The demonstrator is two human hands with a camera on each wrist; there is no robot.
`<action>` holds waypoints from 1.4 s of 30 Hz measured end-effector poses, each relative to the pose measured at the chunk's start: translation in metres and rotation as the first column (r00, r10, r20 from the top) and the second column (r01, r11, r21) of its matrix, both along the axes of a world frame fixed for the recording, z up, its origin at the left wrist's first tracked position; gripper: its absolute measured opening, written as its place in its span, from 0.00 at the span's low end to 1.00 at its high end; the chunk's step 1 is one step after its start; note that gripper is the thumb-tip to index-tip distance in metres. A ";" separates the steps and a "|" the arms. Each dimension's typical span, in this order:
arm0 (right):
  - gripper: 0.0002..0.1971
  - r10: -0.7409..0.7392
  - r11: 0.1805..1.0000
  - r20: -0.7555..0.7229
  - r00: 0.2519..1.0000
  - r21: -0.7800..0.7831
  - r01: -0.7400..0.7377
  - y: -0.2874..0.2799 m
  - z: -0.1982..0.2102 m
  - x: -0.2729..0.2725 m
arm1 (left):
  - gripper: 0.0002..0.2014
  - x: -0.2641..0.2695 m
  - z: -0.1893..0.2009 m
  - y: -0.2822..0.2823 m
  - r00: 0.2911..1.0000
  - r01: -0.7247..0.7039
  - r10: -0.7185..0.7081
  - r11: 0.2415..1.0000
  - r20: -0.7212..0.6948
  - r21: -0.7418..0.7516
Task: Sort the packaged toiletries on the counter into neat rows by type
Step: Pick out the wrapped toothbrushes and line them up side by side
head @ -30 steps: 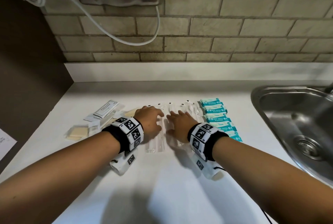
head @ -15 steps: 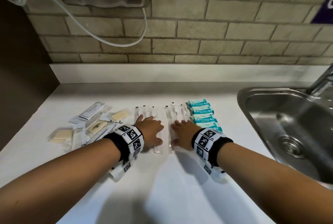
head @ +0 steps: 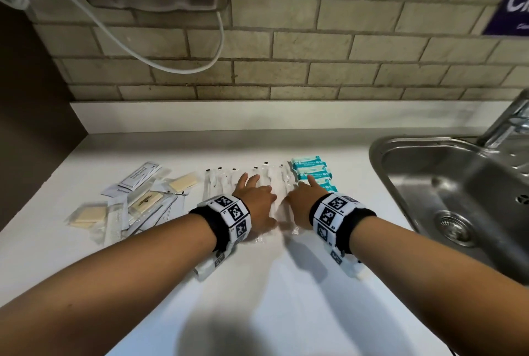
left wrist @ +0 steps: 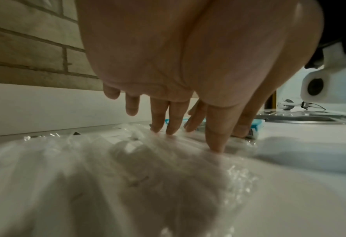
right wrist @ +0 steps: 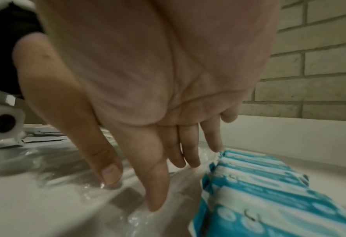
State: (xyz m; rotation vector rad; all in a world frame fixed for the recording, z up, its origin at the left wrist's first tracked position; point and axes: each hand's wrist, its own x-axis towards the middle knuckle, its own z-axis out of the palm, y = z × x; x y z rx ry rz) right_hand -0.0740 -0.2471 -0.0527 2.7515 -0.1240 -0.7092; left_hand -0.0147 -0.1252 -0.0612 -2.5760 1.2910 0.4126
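A row of clear-wrapped toothbrush packets lies side by side in the middle of the white counter. My left hand rests flat on them, its straight fingertips pressing the crinkly plastic. Just to its right, my right hand presses the right-hand packets with straight fingers. A row of teal-and-white packets sits against the right hand's far side, and shows as teal packets in the right wrist view. A loose heap of soap bars, combs and sachets lies at the left.
A steel sink with a tap fills the counter's right side. A brick wall with a white upstand backs the counter, and a white hose hangs from a metal dispenser above. A dark panel stands at the left.
Both hands have slid a little away from the wall along the clear packets, staying flat on them. The head view has shifted right, showing more of the sink and tap.
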 end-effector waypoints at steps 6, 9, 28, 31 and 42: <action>0.22 -0.009 0.989 0.074 0.997 0.145 -0.001 0.000 -0.008 -0.009 | 0.35 -0.001 -0.005 -0.004 1.000 -0.005 0.004 0.999 -0.009 -0.054; 0.19 -0.035 0.976 0.115 0.993 0.218 0.009 0.003 -0.012 -0.014 | 0.35 -0.007 -0.006 0.003 1.000 0.005 -0.006 0.996 -0.012 -0.090; 0.37 0.008 0.984 0.082 0.997 0.179 -0.022 -0.008 -0.009 -0.014 | 0.41 -0.009 0.001 0.014 0.999 -0.033 0.032 0.999 -0.041 -0.017; 0.38 0.012 0.979 0.099 0.995 0.200 -0.032 -0.008 -0.014 -0.012 | 0.40 -0.007 0.000 0.014 0.999 -0.041 0.040 0.999 -0.027 -0.019; 0.27 -0.048 0.976 0.126 0.991 0.219 0.020 -0.006 -0.011 0.001 | 0.41 0.001 0.000 0.011 0.997 -0.079 0.078 0.997 -0.020 -0.004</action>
